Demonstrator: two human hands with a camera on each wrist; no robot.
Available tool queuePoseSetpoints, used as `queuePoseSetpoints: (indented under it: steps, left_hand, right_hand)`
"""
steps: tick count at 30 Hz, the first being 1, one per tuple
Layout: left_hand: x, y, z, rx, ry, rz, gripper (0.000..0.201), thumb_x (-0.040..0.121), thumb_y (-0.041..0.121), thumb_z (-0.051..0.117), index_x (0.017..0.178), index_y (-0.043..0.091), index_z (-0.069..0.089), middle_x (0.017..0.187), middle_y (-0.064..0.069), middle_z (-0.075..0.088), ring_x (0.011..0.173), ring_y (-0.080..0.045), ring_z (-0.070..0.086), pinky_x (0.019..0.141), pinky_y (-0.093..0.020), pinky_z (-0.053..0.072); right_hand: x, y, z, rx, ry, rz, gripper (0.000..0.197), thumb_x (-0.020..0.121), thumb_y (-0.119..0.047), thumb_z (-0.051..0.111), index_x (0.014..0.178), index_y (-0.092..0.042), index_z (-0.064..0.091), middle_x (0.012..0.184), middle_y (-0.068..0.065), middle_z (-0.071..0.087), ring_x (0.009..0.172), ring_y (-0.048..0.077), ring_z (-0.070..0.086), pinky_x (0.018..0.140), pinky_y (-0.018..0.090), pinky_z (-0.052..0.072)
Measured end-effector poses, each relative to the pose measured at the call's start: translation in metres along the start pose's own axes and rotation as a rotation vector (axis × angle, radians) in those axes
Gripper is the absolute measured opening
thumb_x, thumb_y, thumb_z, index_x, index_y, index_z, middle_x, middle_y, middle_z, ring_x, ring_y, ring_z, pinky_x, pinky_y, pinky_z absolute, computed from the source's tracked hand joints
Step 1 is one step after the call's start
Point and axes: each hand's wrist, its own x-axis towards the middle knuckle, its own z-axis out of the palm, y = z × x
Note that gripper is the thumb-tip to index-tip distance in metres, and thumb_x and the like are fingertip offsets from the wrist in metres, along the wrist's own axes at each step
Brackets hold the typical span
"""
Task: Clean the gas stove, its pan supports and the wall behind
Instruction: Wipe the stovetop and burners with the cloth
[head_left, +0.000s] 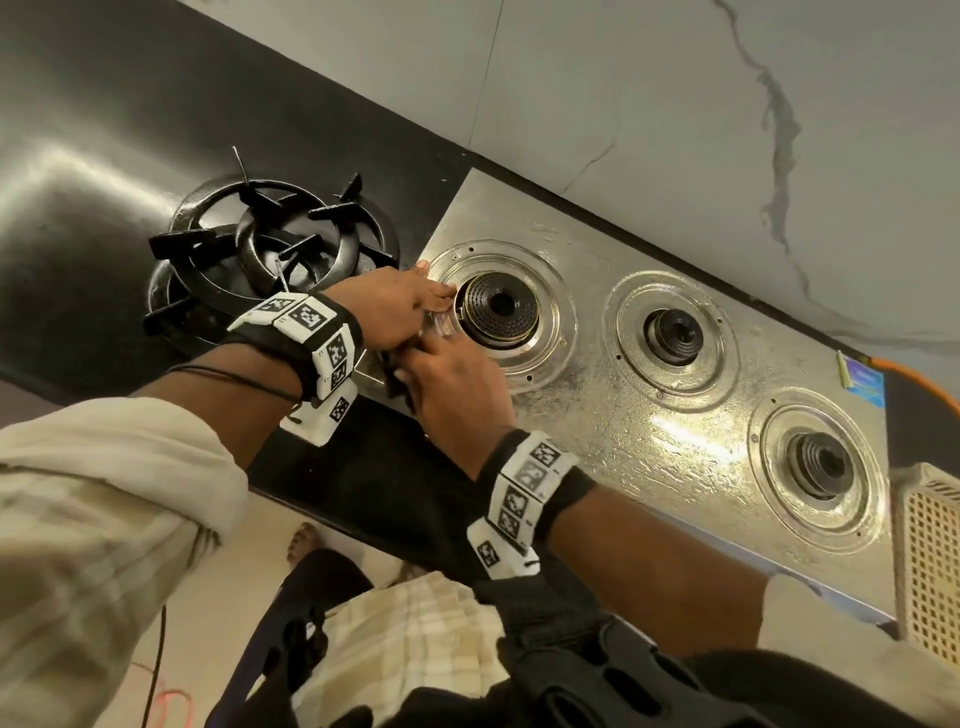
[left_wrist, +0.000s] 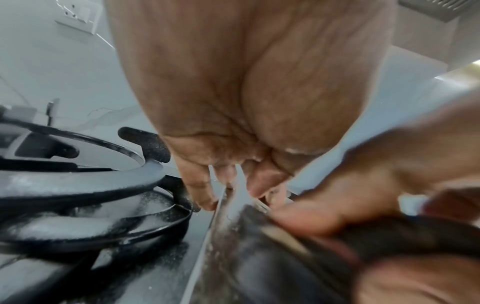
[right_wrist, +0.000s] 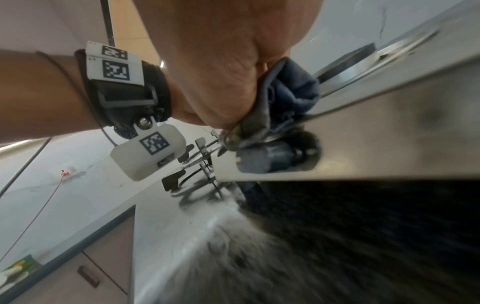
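Note:
The steel gas stove (head_left: 623, 415) has three bare burners; the left burner (head_left: 500, 309) lies just past my hands. Black pan supports (head_left: 270, 244) are stacked on the dark counter to the stove's left, also close by in the left wrist view (left_wrist: 78, 185). My left hand (head_left: 400, 306) rests with fairly straight fingers (left_wrist: 202, 195) on the stove's left edge beside that burner. My right hand (head_left: 447, 384) grips a bunched blue-grey cloth (right_wrist: 291, 92) against the stove's front left corner (right_wrist: 389, 123). The pale veined wall (head_left: 675, 130) runs behind.
A cream perforated basket (head_left: 930, 561) stands at the stove's right end, with an orange hose (head_left: 924, 384) and a blue sticker (head_left: 865, 382) behind it. The black counter (head_left: 104, 130) stretches left of the pan supports. A floor and legs show below the counter edge.

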Motion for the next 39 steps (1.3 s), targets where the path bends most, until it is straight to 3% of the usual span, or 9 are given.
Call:
queuePoseSetpoints:
  steps: [6, 10, 15, 20, 23, 29, 32, 35, 39]
  left_hand:
    - [-0.010, 0.011, 0.009, -0.004, 0.059, -0.028, 0.049, 0.106, 0.032, 0.047, 0.154, 0.026, 0.046, 0.167, 0.017, 0.026, 0.159, -0.017, 0.007, 0.127, -0.044, 0.012]
    - [-0.011, 0.013, 0.016, 0.045, 0.068, -0.049, 0.060, 0.100, 0.044, 0.055, 0.157, 0.028, 0.041, 0.169, 0.016, 0.020, 0.159, -0.017, 0.004, 0.127, -0.050, 0.014]
    - [-0.005, 0.010, 0.019, 0.169, 0.061, -0.020, 0.082, 0.088, 0.064, 0.065, 0.156, 0.023, 0.042, 0.169, 0.010, 0.023, 0.159, -0.023, 0.012, 0.124, -0.056, 0.027]
    - [-0.005, 0.011, 0.024, 0.211, 0.057, -0.040, 0.101, 0.076, 0.080, 0.066, 0.155, 0.022, 0.044, 0.169, 0.011, 0.023, 0.157, -0.025, 0.018, 0.119, -0.059, 0.034]
    - [-0.004, 0.015, 0.025, 0.217, 0.071, -0.038, 0.099, 0.077, 0.077, 0.068, 0.154, 0.019, 0.046, 0.169, 0.007, 0.026, 0.157, -0.025, 0.020, 0.118, -0.057, 0.036]
    - [-0.005, 0.020, 0.023, 0.195, 0.069, -0.083, 0.100, 0.076, 0.077, 0.069, 0.156, 0.024, 0.041, 0.169, 0.012, 0.023, 0.158, -0.021, 0.017, 0.119, -0.059, 0.034]
    - [-0.009, 0.023, 0.022, 0.158, 0.080, -0.096, 0.097, 0.076, 0.072, 0.072, 0.155, 0.025, 0.044, 0.169, 0.014, 0.023, 0.158, -0.021, 0.016, 0.119, -0.060, 0.033]
    - [-0.011, 0.025, 0.020, 0.138, 0.079, -0.100, 0.096, 0.075, 0.070, 0.075, 0.154, 0.024, 0.046, 0.169, 0.013, 0.025, 0.158, -0.021, 0.017, 0.120, -0.059, 0.033]
    - [-0.011, 0.027, 0.017, 0.141, 0.081, -0.107, 0.097, 0.075, 0.072, 0.075, 0.155, 0.025, 0.045, 0.169, 0.013, 0.024, 0.158, -0.020, 0.015, 0.121, -0.057, 0.032]
  right_hand:
    - [-0.077, 0.059, -0.028, 0.001, -0.004, 0.026, 0.030, 0.101, -0.023, 0.067, 0.130, -0.018, 0.072, 0.103, 0.000, 0.071, 0.080, 0.021, 0.061, 0.065, 0.039, 0.054]
    - [-0.081, 0.116, -0.050, -0.050, 0.075, 0.213, 0.026, 0.102, -0.022, 0.067, 0.126, -0.020, 0.076, 0.088, -0.012, 0.063, 0.067, 0.011, 0.051, 0.062, 0.020, 0.040]
    - [-0.052, 0.121, -0.051, -0.097, 0.092, 0.435, 0.021, 0.104, -0.017, 0.055, 0.108, -0.012, 0.075, 0.082, -0.007, 0.055, 0.067, 0.014, 0.052, 0.059, 0.033, 0.048]
    - [-0.083, 0.050, -0.030, 0.007, 0.067, 0.349, 0.026, 0.105, -0.020, 0.048, 0.121, -0.015, 0.068, 0.101, -0.005, 0.064, 0.083, 0.013, 0.057, 0.075, 0.035, 0.057]
    - [-0.093, 0.028, -0.026, 0.012, 0.009, 0.272, 0.027, 0.103, -0.019, 0.062, 0.129, -0.016, 0.067, 0.105, -0.006, 0.063, 0.085, 0.009, 0.052, 0.070, 0.026, 0.051]
    - [-0.089, 0.094, -0.049, -0.050, 0.006, 0.271, 0.024, 0.101, -0.020, 0.065, 0.123, -0.019, 0.074, 0.093, -0.010, 0.061, 0.070, 0.010, 0.053, 0.063, 0.027, 0.051]
    - [-0.066, 0.133, -0.058, -0.045, 0.046, 0.390, 0.021, 0.104, -0.021, 0.063, 0.121, -0.019, 0.075, 0.088, -0.013, 0.055, 0.066, 0.000, 0.048, 0.060, 0.016, 0.042]
    - [-0.019, 0.153, -0.060, -0.088, 0.035, 0.457, 0.018, 0.104, -0.025, 0.063, 0.117, -0.020, 0.074, 0.091, -0.006, 0.061, 0.075, 0.013, 0.059, 0.072, 0.032, 0.056]
    - [0.060, 0.167, -0.057, -0.113, 0.060, 0.537, 0.016, 0.103, -0.030, 0.062, 0.110, -0.023, 0.075, 0.090, -0.006, 0.066, 0.083, 0.018, 0.062, 0.071, 0.030, 0.045]
